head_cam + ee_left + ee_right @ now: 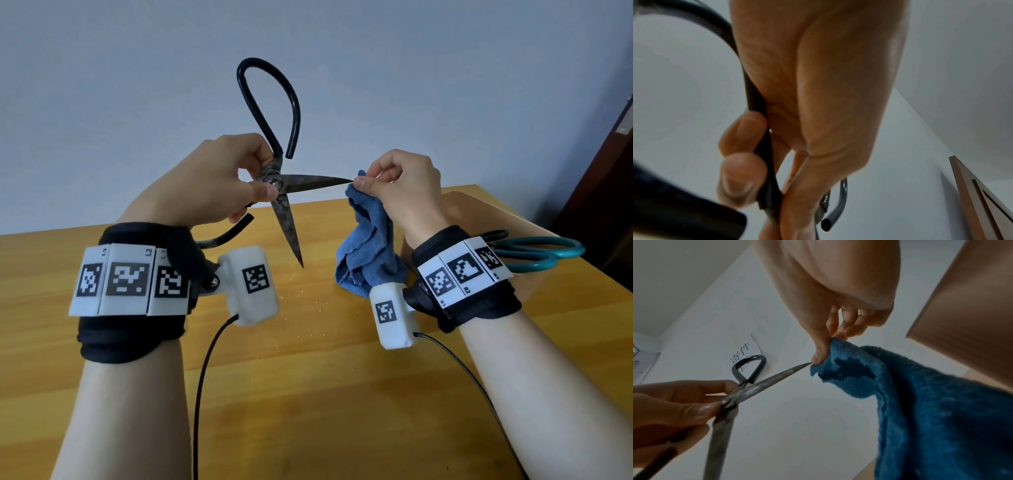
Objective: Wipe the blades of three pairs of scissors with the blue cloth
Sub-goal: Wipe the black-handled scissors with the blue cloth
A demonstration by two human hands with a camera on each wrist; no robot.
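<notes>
My left hand (pixel 219 178) holds up a pair of old iron scissors (pixel 284 185) with black looped handles, gripping them at the pivot. Their rusty blades are spread wide: one points right, the other hangs down toward the table. My right hand (pixel 394 185) pinches the blue cloth (pixel 370 246) at the tip of the right-pointing blade (pixel 777 376), and the rest of the cloth (pixel 920 402) hangs down. In the left wrist view my fingers (pixel 742 146) curl around a black handle (pixel 766 178). Teal-handled scissors (pixel 534 253) lie on the table behind my right wrist.
The wooden table (pixel 308 377) carries a few small crumbs near its middle. A grey wall stands behind it and a dark brown door frame (pixel 609 178) rises at the right. Cables run from both wrist cameras toward me.
</notes>
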